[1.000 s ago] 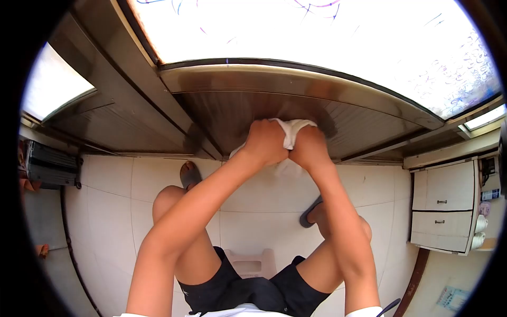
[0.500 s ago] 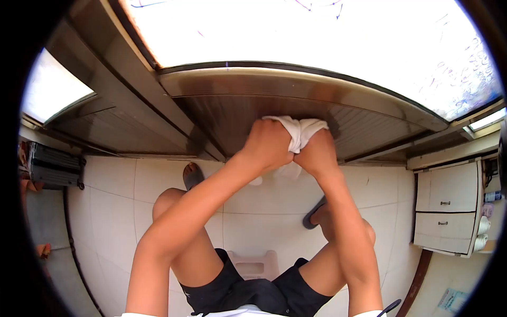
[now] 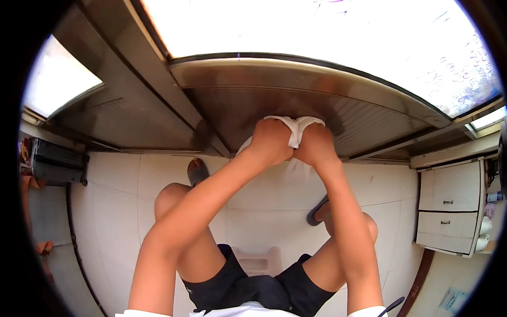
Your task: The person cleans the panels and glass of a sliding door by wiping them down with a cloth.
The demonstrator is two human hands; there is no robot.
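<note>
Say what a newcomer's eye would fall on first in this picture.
Probably the bright white pane with scribbled lines, across the top of the view. Below it, at the centre, the bare left hand and bare right hand grip a white cloth at the brown ridged panel. At far right stands a white boxy cabinet.

No readable text. Window (image 3: 296,31): pen scribbles (image 3: 465,79) crowd toward right edge, few strokes at top edge, no word legible. Blue-and-white container (image 3: 494,197): markings too small to read. Bluish sheet (image 3: 452,299): any print blurred. Shorts (image 3: 259,290): tiny pale mark near leg hem, unreadable.
</note>
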